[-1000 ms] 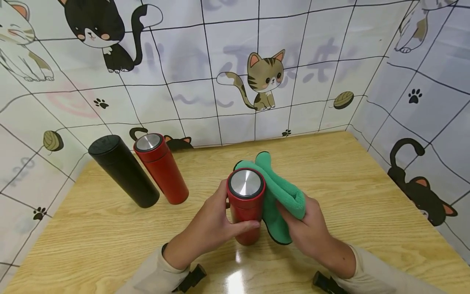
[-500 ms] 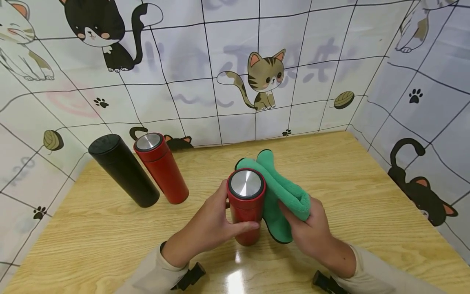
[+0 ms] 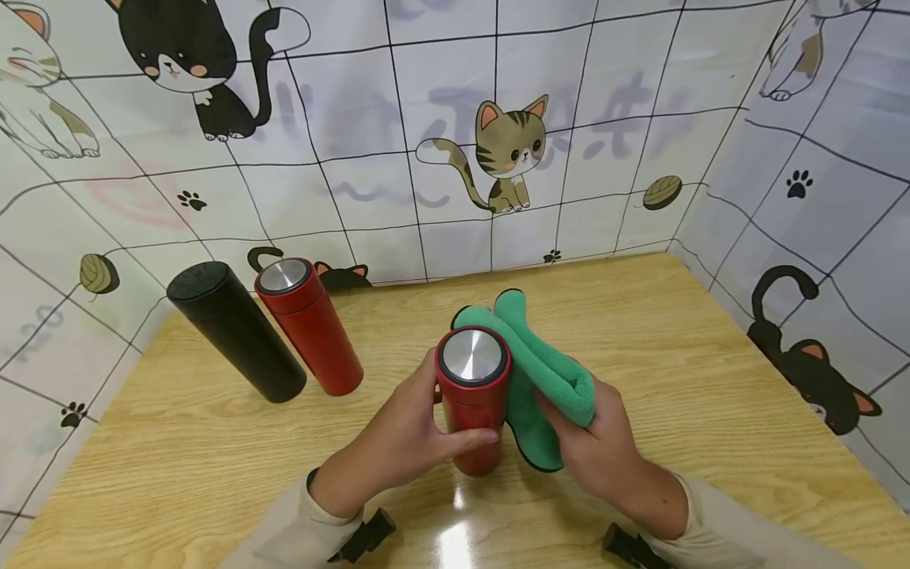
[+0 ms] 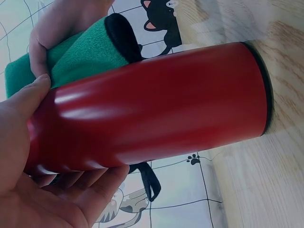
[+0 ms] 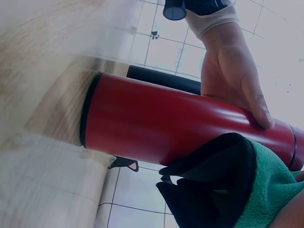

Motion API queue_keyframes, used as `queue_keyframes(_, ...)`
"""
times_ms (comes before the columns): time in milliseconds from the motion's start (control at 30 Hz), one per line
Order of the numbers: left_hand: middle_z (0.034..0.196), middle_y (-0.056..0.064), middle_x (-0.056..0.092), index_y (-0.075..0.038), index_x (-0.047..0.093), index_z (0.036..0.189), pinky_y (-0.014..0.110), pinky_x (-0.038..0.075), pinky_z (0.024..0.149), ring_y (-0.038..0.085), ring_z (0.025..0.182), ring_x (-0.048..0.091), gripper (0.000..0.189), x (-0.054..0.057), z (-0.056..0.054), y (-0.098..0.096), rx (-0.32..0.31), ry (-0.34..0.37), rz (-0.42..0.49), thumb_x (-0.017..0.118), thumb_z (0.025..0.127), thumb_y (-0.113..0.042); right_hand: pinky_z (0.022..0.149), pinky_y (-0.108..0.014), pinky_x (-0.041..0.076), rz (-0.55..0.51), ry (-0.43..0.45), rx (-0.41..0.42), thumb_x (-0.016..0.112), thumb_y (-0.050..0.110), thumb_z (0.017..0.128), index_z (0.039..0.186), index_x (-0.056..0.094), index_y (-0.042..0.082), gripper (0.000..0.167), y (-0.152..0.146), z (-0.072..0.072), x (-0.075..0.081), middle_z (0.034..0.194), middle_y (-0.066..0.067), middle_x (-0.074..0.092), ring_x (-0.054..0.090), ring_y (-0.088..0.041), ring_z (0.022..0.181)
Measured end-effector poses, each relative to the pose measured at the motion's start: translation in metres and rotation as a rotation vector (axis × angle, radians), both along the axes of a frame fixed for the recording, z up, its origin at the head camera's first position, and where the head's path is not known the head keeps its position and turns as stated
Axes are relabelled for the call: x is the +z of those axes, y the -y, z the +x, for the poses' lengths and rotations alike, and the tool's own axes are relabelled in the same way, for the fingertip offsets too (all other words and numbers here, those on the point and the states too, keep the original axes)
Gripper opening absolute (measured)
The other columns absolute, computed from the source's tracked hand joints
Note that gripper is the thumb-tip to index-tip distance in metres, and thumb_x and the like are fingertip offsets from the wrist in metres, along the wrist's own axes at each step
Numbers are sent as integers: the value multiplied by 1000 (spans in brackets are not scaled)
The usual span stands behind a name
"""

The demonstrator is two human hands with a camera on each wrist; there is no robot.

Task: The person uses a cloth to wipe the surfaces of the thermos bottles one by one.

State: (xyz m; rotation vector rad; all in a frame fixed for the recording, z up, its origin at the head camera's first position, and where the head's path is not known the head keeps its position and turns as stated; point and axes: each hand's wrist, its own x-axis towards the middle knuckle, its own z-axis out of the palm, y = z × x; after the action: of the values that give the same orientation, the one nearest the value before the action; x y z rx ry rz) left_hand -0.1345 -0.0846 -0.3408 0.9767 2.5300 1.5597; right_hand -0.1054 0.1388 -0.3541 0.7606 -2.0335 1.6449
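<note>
My left hand (image 3: pixel 401 438) grips a red thermos bottle (image 3: pixel 476 407) with a brushed metal lid top, its thumb across the front. In the left wrist view the fingers wrap the upper part of the bottle (image 4: pixel 156 104), and its dark-rimmed base is down at the wooden surface. A folded green cloth (image 3: pixel 533 371) with black edging is pinched in my right hand (image 3: pixel 600 442) and lies along the bottle's right side and behind it. The right wrist view shows the cloth (image 5: pixel 266 175) overlapping the bottle's body near the lid.
A black thermos bottle (image 3: pixel 238 332) and a second red one (image 3: pixel 310 328) stand side by side at the back left of the wooden table (image 3: pixel 682 379). Behind and beside the table hangs a white sheet (image 3: pixel 355 190) printed with cats and grid lines.
The right hand and the cloth have shifted very slightly rightward against the bottle. The left hand's grip stays the same, and the head view has turned a touch.
</note>
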Motion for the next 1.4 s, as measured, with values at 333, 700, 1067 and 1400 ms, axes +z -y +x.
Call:
queue_keyframes(333,138,-14,52,-30,32,148,37,55,97,8,128,52,93,-6,0,4,0,40,-16,89,75,-29,101,-20,51,-6,-12,-18,54,-18,91,137,56,-4,48,3,2,-5,134,11,63,60,-4,123)
queue_keyframes(700,138,-15,52,-30,32,148,38,54,98,8,130,51,91,-9,2,6,-15,50,-19,88,76,-30,101,-20,51,23,-42,-15,54,-20,90,139,55,-3,51,3,2,-8,133,6,64,60,-5,123)
queue_keyframes(1067,137,-14,52,-28,33,148,39,54,100,9,130,52,90,-4,0,4,-19,31,-8,88,76,-29,105,-22,48,57,-15,8,51,-16,94,143,51,0,52,0,-2,-3,140,2,60,57,-8,130)
queue_keyframes(1400,137,-15,52,-29,33,148,38,54,100,8,130,51,91,-1,-1,3,-23,31,-5,88,76,-29,102,-21,50,51,-54,2,53,-20,90,139,54,-3,52,-3,-1,2,136,5,63,59,-6,126)
